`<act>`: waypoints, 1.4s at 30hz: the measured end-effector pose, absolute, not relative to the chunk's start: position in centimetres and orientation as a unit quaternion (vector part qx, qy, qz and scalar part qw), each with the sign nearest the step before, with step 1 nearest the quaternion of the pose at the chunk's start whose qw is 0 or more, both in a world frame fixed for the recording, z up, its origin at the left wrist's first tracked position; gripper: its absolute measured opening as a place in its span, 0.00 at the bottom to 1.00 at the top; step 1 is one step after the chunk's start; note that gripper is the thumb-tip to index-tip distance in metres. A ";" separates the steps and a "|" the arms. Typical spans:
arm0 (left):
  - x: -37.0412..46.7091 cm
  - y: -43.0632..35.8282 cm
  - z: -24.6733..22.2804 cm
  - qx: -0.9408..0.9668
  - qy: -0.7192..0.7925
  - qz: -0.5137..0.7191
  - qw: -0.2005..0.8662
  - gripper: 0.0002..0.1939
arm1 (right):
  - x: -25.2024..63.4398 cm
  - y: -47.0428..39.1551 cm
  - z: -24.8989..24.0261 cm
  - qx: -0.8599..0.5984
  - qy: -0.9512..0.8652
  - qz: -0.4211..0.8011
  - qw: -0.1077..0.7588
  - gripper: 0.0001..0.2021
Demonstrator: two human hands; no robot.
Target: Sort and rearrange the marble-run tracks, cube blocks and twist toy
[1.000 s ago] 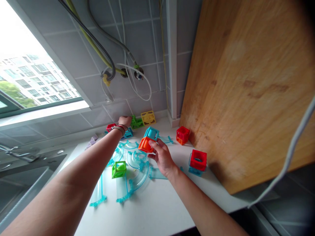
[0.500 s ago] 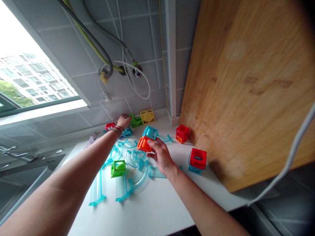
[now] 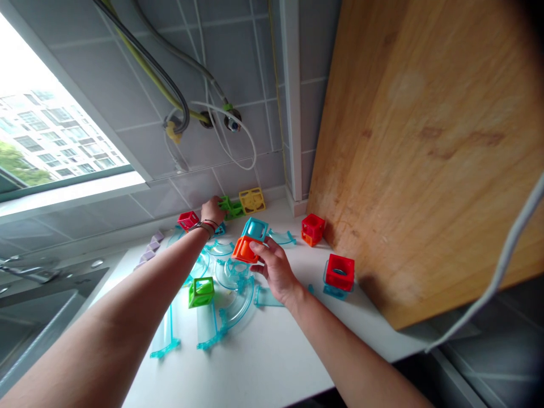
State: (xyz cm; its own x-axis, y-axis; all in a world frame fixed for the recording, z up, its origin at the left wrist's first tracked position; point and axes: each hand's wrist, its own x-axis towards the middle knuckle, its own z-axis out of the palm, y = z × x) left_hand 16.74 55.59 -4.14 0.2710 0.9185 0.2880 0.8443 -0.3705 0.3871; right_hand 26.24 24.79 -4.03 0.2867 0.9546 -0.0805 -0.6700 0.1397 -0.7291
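Note:
My right hand [image 3: 275, 266] pinches an orange block [image 3: 243, 250] joined to a light-blue block [image 3: 256, 228], raised over the worktop. At the back wall my left hand [image 3: 213, 211] has its fingers closed on a green openwork block [image 3: 224, 203]; part of the grip is hidden. Beside that stands a yellow block [image 3: 252, 200]. A red block [image 3: 187, 220] and a partly covered blue block [image 3: 220, 229] sit near my left wrist. Closer to me, a single green cube [image 3: 201, 292] stands among clear turquoise track pieces [image 3: 240, 306].
To the right stand a red-and-orange block stack [image 3: 313, 229] and a red block on a blue one [image 3: 340, 273]. A wooden board [image 3: 408, 170] leans behind them. Lilac pieces [image 3: 149, 249] lie left, near the sink [image 3: 55, 317]. A white cable [image 3: 501, 266] hangs at right.
The view has shifted slightly, so most things appear a little further left. My left hand stays at the green block, and my right hand keeps hold of the joined blocks.

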 end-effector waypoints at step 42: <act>16.6 54.7 -4.0 0.799 0.555 0.220 0.069 0.31 | 26.2 24.5 -3.5 -0.357 -0.209 0.561 0.717 0.21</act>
